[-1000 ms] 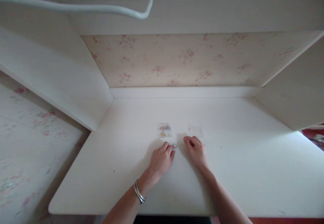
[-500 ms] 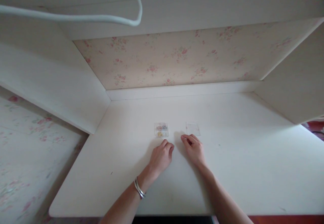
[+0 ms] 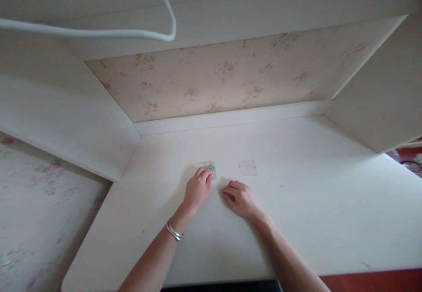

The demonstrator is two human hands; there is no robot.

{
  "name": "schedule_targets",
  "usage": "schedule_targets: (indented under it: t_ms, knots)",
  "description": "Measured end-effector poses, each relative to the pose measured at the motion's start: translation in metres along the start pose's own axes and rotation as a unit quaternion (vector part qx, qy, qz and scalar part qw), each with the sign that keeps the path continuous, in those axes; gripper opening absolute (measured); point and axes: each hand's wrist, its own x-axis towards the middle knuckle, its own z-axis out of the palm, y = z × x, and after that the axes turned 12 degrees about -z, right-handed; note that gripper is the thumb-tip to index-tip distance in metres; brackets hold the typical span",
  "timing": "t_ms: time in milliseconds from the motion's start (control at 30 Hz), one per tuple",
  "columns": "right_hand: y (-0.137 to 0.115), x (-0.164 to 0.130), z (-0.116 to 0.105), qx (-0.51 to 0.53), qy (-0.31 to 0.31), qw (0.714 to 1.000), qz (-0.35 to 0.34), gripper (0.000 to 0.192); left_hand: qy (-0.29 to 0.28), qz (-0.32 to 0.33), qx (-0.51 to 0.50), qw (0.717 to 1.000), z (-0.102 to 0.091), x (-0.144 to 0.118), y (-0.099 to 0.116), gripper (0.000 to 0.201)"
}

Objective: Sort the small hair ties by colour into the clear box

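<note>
My left hand [image 3: 198, 187], with silver bangles on the wrist, reaches over a small clear plastic box [image 3: 215, 173]. Its fingers are pinched together at the near part of the box; whatever they hold, if anything, is too small to see. Small, shiny pieces [image 3: 209, 167] lie in the box's compartments, partly covered by the hand. My right hand [image 3: 240, 199] rests on the white table to the right, its thumb and fingers closed together; I cannot make out anything in them. Beyond it lies a flat, clear plastic lid [image 3: 247, 167], apart from both hands.
The white tabletop [image 3: 313, 221] is bounded by side panels and a low back ledge [image 3: 231, 117] under floral wallpaper. A white cable [image 3: 132, 34] hangs across the upper left. A small dark speck [image 3: 143, 231] lies left of my left arm.
My left hand has moved forward and left from in front of the box to over it. My right hand has drawn slightly back and left, away from the lid. The view has shifted a little.
</note>
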Motion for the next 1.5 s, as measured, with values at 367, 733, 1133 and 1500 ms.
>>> schedule_targets:
  t_ms: [367,733,1133,1500]
  knots:
    - [-0.002,0.003,-0.002,-0.055,-0.053,0.997,-0.004,0.022,0.037,-0.064,-0.099,0.992,-0.007,-0.005,-0.040,0.025]
    - [-0.006,0.012,0.011,-0.028,-0.012,0.999,0.035,0.027,0.003,-0.114,-0.155,0.981,0.001,-0.034,-0.062,0.027]
    - [-0.001,0.054,0.020,-0.044,0.046,0.997,0.041,0.028,-0.001,-0.111,-0.202,0.973,-0.001,-0.035,-0.063,0.024]
    - [0.055,0.009,-0.036,-0.229,0.064,0.939,0.248,0.049,0.012,-0.102,-0.194,0.976,0.000,-0.036,-0.064,0.024]
